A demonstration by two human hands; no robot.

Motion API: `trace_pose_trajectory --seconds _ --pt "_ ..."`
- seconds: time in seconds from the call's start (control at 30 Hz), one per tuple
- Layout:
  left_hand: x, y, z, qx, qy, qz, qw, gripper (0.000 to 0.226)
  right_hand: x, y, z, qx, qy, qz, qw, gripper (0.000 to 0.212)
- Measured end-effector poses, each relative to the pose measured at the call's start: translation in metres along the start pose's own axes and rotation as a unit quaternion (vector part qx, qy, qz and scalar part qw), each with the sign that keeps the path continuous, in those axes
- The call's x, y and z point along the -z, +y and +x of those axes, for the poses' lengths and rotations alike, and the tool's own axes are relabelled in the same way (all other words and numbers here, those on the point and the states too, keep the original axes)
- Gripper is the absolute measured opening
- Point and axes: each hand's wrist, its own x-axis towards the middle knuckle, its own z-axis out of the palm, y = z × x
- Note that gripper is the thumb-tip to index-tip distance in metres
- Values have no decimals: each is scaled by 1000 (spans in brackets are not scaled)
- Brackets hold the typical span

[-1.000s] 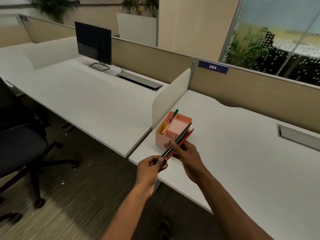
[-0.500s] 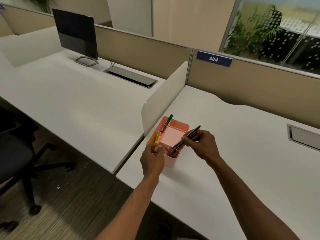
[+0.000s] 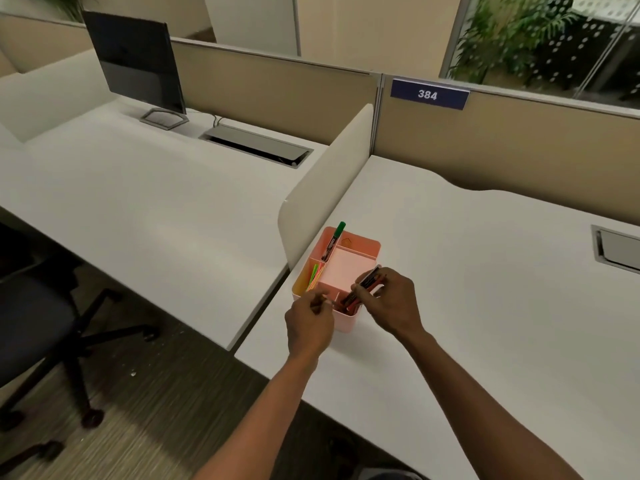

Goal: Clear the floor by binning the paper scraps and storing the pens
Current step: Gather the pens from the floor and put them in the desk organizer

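A pink desk organiser point(image 3: 360, 247) stands on the white desk point(image 3: 485, 306) beside a low white divider. A green-capped marker point(image 3: 333, 240) leans in its back left slot, and neon sticks point(image 3: 314, 277) sit in the left slot. My right hand point(image 3: 388, 301) grips a bundle of dark and red pens point(image 3: 363, 285), their lower ends down in the organiser's front compartment. My left hand point(image 3: 310, 323) rests against the organiser's near left corner with fingers curled; whether it pinches anything is hidden.
A monitor point(image 3: 138, 60) stands on the neighbouring desk at the left. A dark office chair point(image 3: 38, 327) is on the carpet at the left. Small white scraps point(image 3: 133, 374) lie on the carpet near the desk edge. A cable hatch point(image 3: 616, 249) is set in the desk at the right.
Both hands moved forward from the desk edge to the organiser. The pen bundle tipped down into its front compartment, and my left hand let go of the bundle's lower end.
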Motion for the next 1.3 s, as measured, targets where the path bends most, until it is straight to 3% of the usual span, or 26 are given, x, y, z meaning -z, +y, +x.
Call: trace_pose_trajectory --seconds 0.4,0.53,0.67,0.87,1.0,1.3 --pt "-27 3 -17 -146 -12 98 984 30 -9 5 -15 -3 -10 43 999 34" --pt "-31 3 -13 -125 40 85 988 46 -7 8 -14 6 -31 54 998 42" --pt "-30 3 -6 -98 28 77 992 63 -4 11 -10 14 -56 68 996 48" --pt "-34 7 1 -107 -9 97 989 50 -1 12 -4 -40 -90 141 985 33" --pt "-37 6 -4 -152 -20 136 979 33 2 13 -7 -63 -112 185 974 47" --pt "-35 -10 -20 -208 -39 169 963 34 -4 28 -24 -82 -105 231 964 37"
